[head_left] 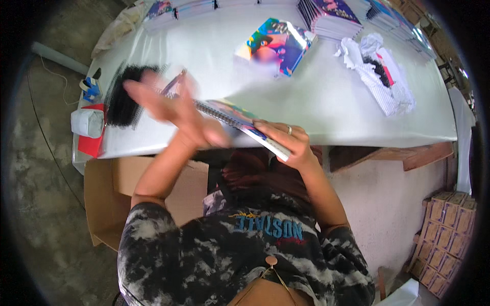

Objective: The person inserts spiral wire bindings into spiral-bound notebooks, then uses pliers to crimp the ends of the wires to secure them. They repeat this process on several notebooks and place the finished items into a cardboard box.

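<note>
Right hand [293,143] grips spiral notebook [242,124] over table's [204,56] near edge; left hand [179,109], blurred, fingers spread, at notebook's left end, contact unclear. Black coils [122,97] lie left.

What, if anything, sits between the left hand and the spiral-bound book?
Nothing visible. The left hand, motion-blurred, overlaps the book at its left end; contact can't be told. The right hand grips the other end. The black coils lie aside, on the table's left.

Notebook [239,121] above table [403,125], near side; coils [122,104] left, paper [377,94] right, book stacks [332,23] behind.
</note>
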### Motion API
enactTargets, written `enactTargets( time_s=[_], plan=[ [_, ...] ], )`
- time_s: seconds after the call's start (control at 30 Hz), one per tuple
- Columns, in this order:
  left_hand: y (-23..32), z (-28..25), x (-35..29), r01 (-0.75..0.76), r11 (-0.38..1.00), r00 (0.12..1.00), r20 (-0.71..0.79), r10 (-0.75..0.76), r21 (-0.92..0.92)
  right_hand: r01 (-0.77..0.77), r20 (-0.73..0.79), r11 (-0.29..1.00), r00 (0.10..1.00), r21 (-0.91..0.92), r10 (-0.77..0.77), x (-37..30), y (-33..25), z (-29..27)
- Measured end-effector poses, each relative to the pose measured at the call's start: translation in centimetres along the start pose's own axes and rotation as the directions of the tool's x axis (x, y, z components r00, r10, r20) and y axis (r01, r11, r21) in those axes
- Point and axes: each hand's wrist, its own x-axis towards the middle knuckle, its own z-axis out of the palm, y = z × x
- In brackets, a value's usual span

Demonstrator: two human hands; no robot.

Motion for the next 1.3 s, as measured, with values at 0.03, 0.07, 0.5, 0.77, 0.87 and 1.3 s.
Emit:
enactTargets(
  time_s=[0.03, 0.07, 0.5, 0.77, 0.87, 1.3],
  plan=[
    [0.6, -0.3, -0.7, 0.052, 0.993, 0.996, 0.077, -0.044, -0.105, -0.053, 0.01, 0.998, 0.999, -0.018, 0.053, -0.4, -0.6, 0.4],
    [0.9, -0.1, -0.1, 0.099, 0.975, 0.988, 0.135, -0.073, -0.198, -0.082, 0.02, 0.995, 0.996, -0.049, 0.083, -0.2, -0.7, 0.4],
    [2.3, -0.1, 0.5, -0.206, 0.882, 0.921, 0.221, 0.321, -0.423, -0.19, -0.119, 0.982, 0.975, -0.016, 0.186, -0.1, 0.4, 0.3],
    [3.9, 0.5, 0.3, 0.035, 0.778, 0.916, 0.331, 0.226, -0.628, -0.226, -0.154, 0.974, 0.961, 0.031, 0.228, 0.1, 0.0, 0.6],
    [2.0, 0.0, 1.7, -0.008, 0.815, 0.949, 0.253, 0.189, -0.58, -0.167, -0.053, 0.985, 0.985, -0.05, 0.165, 0.0, -0.1, 0.6],
    [5.6, -5.3, 12.8, 0.499, 0.401, 0.866, 0.445, -0.227, -0.768, -0.026, -0.168, 0.958, 0.985, -0.285, -0.024, 3.9, -5.5, -1.6]
  ],
)
